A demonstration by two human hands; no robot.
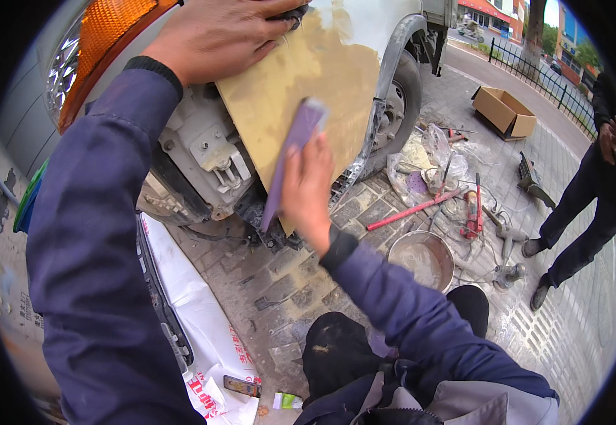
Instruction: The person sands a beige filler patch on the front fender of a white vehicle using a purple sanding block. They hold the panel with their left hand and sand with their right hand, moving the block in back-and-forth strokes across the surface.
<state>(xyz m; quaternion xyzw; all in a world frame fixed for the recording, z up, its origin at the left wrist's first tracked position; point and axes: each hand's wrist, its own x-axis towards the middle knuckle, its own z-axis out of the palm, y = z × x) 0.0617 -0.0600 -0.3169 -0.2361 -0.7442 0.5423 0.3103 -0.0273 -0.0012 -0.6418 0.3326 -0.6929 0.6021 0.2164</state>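
A long purple sanding block [290,163] stands slantwise against a tan, putty-coated vehicle panel [343,85]. My right hand [309,188] is closed on the block's right side, its fingers partly smeared by motion. Higher up, my left hand [219,35] lies against the panel's upper left edge with its fingers stretched to the right. A small dark thing [295,15] shows by those fingertips; its kind is unclear. Left of the panel sits the headlamp with an orange lens [113,28]. Below it, the bare grey metal behind the front corner [212,149] is exposed.
A wheel [396,103] stands right of the panel. On the paving lie a round pan [421,258], a red bar [414,209], plastic bags, tools and cables. A cardboard box [504,112] stands farther off. Another person [584,191] stands at right. White sheeting [205,312] and a phone [242,386] lie lower left.
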